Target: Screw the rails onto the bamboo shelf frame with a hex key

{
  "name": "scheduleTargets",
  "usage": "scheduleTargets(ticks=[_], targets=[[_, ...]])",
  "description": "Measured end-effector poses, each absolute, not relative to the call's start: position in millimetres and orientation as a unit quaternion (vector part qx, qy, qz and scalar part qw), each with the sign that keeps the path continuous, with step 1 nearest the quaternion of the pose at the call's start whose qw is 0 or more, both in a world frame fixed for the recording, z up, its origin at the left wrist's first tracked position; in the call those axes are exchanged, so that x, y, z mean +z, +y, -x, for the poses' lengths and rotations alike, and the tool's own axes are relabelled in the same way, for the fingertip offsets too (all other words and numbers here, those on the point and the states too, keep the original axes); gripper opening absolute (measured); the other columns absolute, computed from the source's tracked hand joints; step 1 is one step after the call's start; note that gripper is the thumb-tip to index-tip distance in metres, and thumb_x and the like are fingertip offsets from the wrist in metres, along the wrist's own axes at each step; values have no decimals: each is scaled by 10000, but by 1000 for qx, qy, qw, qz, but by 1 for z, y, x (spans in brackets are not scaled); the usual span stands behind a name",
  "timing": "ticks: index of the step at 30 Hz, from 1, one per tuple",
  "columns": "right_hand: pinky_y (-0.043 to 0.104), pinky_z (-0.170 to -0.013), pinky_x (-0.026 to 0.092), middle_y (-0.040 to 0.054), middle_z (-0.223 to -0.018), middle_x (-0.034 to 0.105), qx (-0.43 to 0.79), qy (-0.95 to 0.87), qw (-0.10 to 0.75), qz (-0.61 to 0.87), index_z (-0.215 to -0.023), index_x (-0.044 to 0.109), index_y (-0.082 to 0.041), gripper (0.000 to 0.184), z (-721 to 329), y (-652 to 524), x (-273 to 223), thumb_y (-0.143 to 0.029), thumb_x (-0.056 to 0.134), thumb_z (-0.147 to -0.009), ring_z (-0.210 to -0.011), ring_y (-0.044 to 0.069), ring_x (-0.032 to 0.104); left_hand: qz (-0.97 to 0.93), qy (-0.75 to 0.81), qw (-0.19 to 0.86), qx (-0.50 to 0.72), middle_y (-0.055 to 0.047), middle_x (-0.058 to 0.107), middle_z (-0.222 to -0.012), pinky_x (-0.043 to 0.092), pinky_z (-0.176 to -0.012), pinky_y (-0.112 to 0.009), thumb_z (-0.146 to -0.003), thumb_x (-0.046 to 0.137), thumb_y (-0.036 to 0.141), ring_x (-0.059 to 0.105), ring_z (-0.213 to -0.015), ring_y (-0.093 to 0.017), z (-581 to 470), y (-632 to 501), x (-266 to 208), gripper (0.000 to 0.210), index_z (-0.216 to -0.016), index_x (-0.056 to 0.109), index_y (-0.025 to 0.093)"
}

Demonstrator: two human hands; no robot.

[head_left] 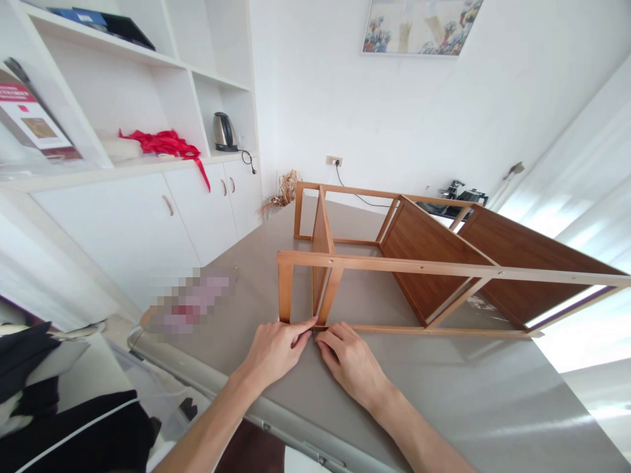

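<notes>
A wooden shelf frame lies on its side on the grey table, its brown shelf panels standing on edge between the rails. My left hand is at the lower near rail, index finger stretched to the rail beside the first panel's end, the other fingers curled in. Just right of it, my right hand has its fingers closed at the same spot. Between the fingertips shows a tiny dark, metallic-looking bit, too small to name. Small screw heads or holes dot the upper near rail.
The grey table carries the frame and a blurred pinkish item at left. A white cabinet holds a red ribbon and a kettle. Dark clothes lie at lower left; curtains hang right.
</notes>
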State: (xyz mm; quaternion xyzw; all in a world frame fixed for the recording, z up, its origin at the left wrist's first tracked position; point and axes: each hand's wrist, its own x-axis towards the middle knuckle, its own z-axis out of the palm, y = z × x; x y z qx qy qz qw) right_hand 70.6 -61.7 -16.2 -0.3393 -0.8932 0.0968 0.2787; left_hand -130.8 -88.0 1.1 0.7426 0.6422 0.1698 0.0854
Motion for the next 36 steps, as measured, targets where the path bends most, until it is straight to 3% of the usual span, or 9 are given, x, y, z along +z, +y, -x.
scheduleTargets(ticks=[15,25,36], targets=[[338,-824,544,43,-941,652,126,-889,283,336,-989,662,-214,162,-71,-61,-18,-98,550,-979,-902,203,603,-737,644,87,184,18,752,-662,351,-568,-263,-994,525,369,703,-624,-159,129,-88,-3,347,-1299,683,419],[323,-748,539,49,-882,615,33,-910,264,319,-942,672,-213,167,-74,-61,-12,-122,539,-987,-822,198,582,-734,649,85,180,8,753,-667,402,-593,-257,-997,519,372,716,-652,-167,130,-89,-1,343,-1290,693,411],[317,-740,536,60,-910,609,9,-913,271,305,-930,659,-210,200,-71,-64,-14,-112,501,-1005,-839,199,568,-736,649,86,174,-13,760,-690,436,-627,-257,-999,519,367,734,-696,-178,128,-89,1,346,-1295,696,392]])
